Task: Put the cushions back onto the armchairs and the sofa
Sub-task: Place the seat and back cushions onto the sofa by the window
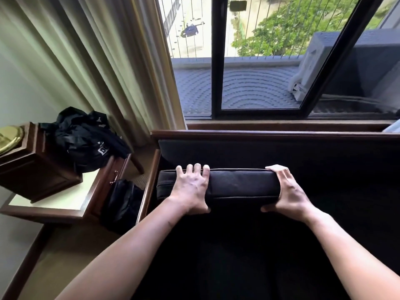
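First, at the far left stands one wooden counter with a pale top, and it carries two things: a dark wooden box topped by a brass-coloured disc, and a crumpled black bag just beside the box. A second black bag sits lower, between the counter and the wooden side rail of the seat. One pale curtain hangs in folds behind them. Two bare forearms reach forward to a single cushion. The left hand grasps it near its left end, four fingers hooked over the top edge and the thumb at the lower edge. The cushion is black fabric, thick and oblong, with a piped seam along its top and a seam line running round its left end. It stands on its long edge across the dark seat, just in front of the one padded backrest framed in dark wood. The seat is too dark to tell whether the cushion rests on it. The right hand grasps the cushion's right end, fingers laid over the top and the thumb tucked under. Behind the seat is a black-framed window, and at the far right, outside it, one pale outdoor unit.
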The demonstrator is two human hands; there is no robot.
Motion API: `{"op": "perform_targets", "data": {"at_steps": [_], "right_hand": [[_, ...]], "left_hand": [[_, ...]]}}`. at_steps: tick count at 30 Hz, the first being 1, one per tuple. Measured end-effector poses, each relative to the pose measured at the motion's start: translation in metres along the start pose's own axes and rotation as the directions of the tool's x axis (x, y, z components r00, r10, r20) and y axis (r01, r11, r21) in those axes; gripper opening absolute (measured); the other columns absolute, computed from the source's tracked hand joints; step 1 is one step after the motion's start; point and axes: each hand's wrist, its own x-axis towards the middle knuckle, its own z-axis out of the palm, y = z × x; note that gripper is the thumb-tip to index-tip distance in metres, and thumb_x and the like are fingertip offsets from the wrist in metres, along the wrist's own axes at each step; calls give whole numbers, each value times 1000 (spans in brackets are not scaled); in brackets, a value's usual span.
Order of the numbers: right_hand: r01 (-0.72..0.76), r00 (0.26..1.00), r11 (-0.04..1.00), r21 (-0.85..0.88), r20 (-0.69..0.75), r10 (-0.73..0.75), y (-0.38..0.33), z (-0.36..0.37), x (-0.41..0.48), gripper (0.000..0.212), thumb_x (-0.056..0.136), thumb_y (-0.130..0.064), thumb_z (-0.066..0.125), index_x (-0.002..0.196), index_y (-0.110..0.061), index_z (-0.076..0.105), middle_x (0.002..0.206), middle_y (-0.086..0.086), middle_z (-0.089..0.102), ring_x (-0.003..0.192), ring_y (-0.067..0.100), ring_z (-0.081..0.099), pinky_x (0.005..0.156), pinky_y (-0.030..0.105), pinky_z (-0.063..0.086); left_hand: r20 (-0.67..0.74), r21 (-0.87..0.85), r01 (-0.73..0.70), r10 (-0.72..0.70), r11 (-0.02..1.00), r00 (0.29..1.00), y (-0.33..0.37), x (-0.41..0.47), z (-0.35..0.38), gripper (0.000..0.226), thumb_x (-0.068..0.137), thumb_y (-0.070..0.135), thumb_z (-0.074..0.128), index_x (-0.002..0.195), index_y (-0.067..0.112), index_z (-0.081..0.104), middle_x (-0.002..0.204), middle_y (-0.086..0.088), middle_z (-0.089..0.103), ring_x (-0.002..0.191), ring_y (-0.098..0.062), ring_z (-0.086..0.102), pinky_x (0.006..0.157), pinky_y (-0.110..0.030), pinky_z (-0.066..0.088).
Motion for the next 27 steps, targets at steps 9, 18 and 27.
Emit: {"op": "perform_targets", "data": {"at_steps": [9,18,27], "right_hand": [[-119,990,891,438,117,75,34,6,-7,125,40,-13,103,139,-50,36,131,-22,56,117,-9,53,94,12,45],[-22,993,849,528,-85,79,27,-20,-15,100,41,-12,104,125,-28,53,117,-11,67,109,1,64,95,19,50],[213,972,842,496,-195,-130,-47,-90,-1,99,39,-33,106,127,-33,59,120,-8,67,111,7,66,95,24,53]], "left_hand": [[-90,26,-90,92,996,992,36,19,6,100,55,71,73,132,13,46,116,-4,55,101,-27,56,87,-46,42],[-62,-176,33,-45,984,997,59,23,-29,76,61,54,83,121,20,50,112,4,58,107,-23,57,92,-46,43],[-18,-771,108,-191,627,981,36,1,-31,89,41,43,99,116,36,53,105,10,71,97,-11,69,86,-37,58]]}}
